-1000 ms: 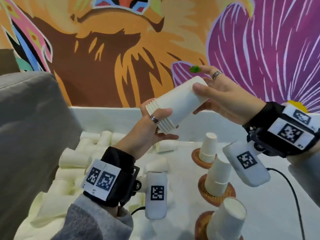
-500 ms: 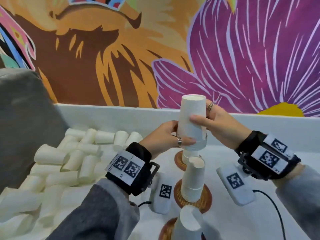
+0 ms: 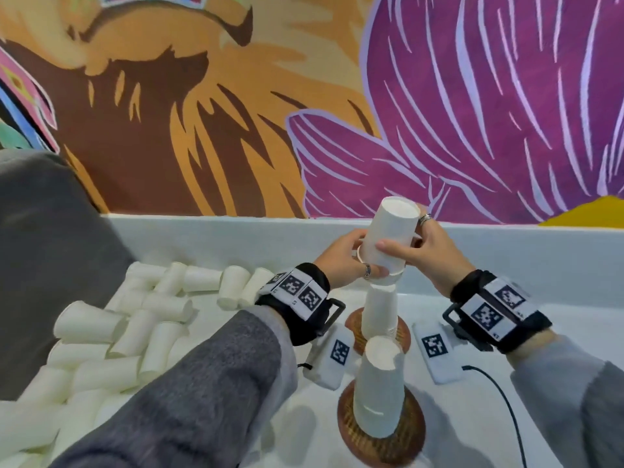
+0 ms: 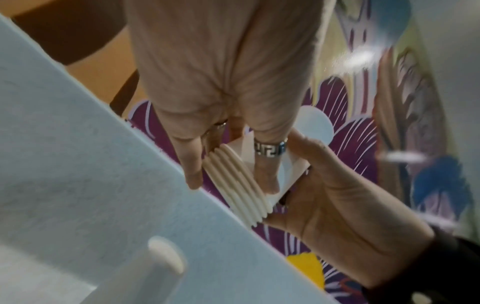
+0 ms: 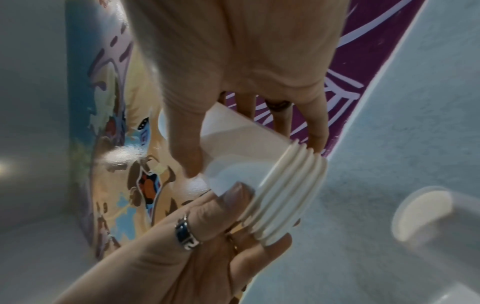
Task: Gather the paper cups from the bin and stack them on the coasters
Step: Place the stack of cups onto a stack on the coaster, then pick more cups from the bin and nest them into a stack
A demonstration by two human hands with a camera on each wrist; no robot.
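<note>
Fingers of left hand and right hand grip one nested cup stack above two coasters

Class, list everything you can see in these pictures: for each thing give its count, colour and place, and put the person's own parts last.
held cup stack: one nested stack, white, upside down, above the far coaster stack.
coaster stacks: two visible, white, upside down on coasters.
coasters: two visible, brown, on the white surface.
loose cups: many, white, lying left.
tagged blocks: two, white, hanging below the wrists.
mural: one, orange and purple, behind.
left hand: grips the stack's rims.
right hand: grips its side.
</note>
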